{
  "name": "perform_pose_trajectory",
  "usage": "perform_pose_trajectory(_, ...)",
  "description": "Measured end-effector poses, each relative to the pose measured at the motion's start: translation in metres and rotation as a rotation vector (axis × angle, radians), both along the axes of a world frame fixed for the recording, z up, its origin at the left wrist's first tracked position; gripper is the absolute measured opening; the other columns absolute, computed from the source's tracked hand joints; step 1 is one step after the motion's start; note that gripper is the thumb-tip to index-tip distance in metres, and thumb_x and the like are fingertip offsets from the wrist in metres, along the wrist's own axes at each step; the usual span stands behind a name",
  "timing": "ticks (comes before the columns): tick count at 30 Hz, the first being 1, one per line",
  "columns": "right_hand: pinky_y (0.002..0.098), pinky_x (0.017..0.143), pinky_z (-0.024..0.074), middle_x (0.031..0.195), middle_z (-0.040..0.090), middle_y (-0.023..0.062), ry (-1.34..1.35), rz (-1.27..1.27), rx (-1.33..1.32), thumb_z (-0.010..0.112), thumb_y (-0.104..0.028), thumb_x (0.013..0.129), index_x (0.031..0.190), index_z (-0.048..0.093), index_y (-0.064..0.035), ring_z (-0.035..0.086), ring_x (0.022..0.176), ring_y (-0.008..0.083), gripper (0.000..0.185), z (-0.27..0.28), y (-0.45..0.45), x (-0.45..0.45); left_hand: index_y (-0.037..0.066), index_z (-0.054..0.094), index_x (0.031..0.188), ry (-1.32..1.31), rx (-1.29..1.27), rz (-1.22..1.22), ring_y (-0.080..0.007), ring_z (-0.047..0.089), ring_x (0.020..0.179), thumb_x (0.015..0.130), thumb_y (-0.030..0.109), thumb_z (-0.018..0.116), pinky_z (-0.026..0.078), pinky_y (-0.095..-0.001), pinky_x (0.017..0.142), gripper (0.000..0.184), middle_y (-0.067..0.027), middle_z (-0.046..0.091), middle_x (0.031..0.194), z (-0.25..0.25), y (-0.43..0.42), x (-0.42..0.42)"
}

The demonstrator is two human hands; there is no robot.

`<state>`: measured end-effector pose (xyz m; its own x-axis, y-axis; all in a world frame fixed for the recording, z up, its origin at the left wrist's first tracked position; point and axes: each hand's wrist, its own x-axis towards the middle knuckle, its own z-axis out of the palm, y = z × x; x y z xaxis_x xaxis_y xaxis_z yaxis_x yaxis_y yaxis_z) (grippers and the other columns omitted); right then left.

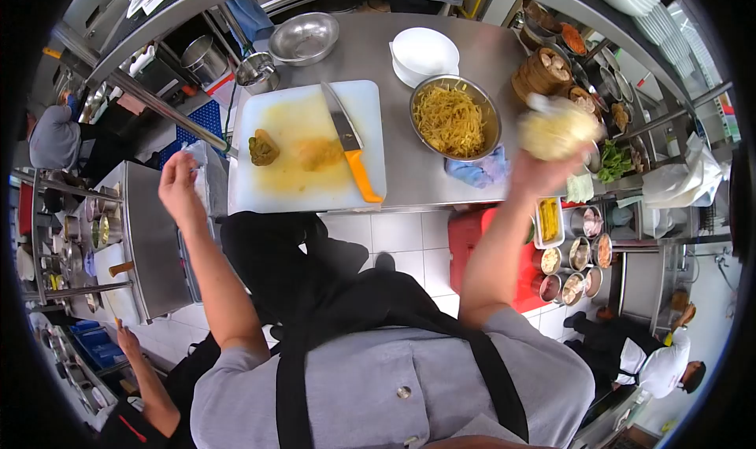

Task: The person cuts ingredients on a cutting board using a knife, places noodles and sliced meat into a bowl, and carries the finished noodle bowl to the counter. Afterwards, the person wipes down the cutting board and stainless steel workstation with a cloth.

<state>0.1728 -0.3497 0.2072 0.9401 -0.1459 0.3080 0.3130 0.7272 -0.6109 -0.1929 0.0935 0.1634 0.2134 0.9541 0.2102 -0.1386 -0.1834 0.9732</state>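
My right hand [545,173] is raised at the right of the steel counter, gripping a pale yellow bundle [561,128] with a whitish top; motion blurs it, and its kind cannot be made out. My left hand [181,191] hangs left of the white cutting board [268,193], beside some clear plastic, its fingers loosely curled and apparently holding nothing. On the board lie a yellow-handled knife [352,146] and a brownish-green lump of food [263,148], amid yellow stains. A steel bowl of yellow shreds [449,120] stands between the board and my right hand.
White bowls [425,55] and an empty-looking steel bowl [305,38] are at the back. Bamboo steamers [542,73] and ingredient tins line the right side. A bluish cloth [479,169] lies by the counter's front edge. Below right is a red box [465,244]. Other people work nearby.
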Motion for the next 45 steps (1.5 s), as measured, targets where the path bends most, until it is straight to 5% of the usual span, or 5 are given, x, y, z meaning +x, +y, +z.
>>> perform_pose_trajectory(9,0.045,0.091,0.051,0.114,0.064,0.0224,-0.15,-1.109,-0.882,0.06,-0.041,0.1,0.122,0.056,0.0019,0.064,0.101,0.0329,0.048,0.067,0.023,0.05,0.005,0.069,0.102,-0.159,-0.057,0.186,-0.0063,0.059,0.079,0.097,0.019,0.07,0.042,-0.0206,0.069,0.015,-0.0019,0.069,0.093,-0.006,0.016,-0.07)
perform_pose_trajectory(16,0.0621,0.112,0.0337,0.149,0.051,0.0156,-0.17,-0.077,-2.256,0.052,-0.045,0.099,0.131,0.065,-0.0236,0.042,0.14,0.0425,0.04,-0.095,0.152,0.133,0.004,0.068,0.101,-0.175,-0.049,0.191,-0.0064,0.057,0.079,0.097,0.018,0.07,0.041,-0.021,0.068,0.015,-0.003,0.068,0.093,-0.001,0.008,-0.086)
perform_pose_trajectory(32,0.0458,0.094,0.054,0.125,0.068,0.0165,-0.285,-0.028,-1.865,0.06,-0.033,0.095,0.114,0.073,-0.0112,0.068,0.109,0.035,0.032,-0.102,0.227,0.197,0.007,0.071,0.096,0.203,0.006,0.325,-0.0002,0.041,0.065,0.095,0.024,0.072,0.028,-0.0185,0.058,0.017,0.0096,0.056,0.075,-0.046,0.031,-0.118)
perform_pose_trajectory(38,0.0454,0.09,0.0566,0.116,0.071,0.0166,-0.294,-0.186,-2.29,0.059,-0.025,0.093,0.105,0.073,-0.0067,0.069,0.106,0.0365,0.027,-0.135,0.262,0.232,0.005,0.07,0.098,0.162,-0.108,0.417,-0.002,0.042,0.061,0.096,0.02,0.072,0.03,-0.0187,0.055,0.015,0.0064,0.055,0.072,-0.066,0.016,-0.132)
perform_pose_trajectory(45,0.0442,0.073,0.0567,0.09,0.073,0.0187,-0.741,-0.516,-1.593,0.063,-0.028,0.091,0.097,0.076,-0.0131,0.072,0.081,0.0334,0.021,-0.034,0.228,0.296,0.005,0.068,0.095,0.032,-0.097,0.417,-0.0026,0.04,0.063,0.095,0.02,0.073,0.03,-0.0194,0.057,0.016,0.0057,0.055,0.073,-0.063,0.02,-0.173)
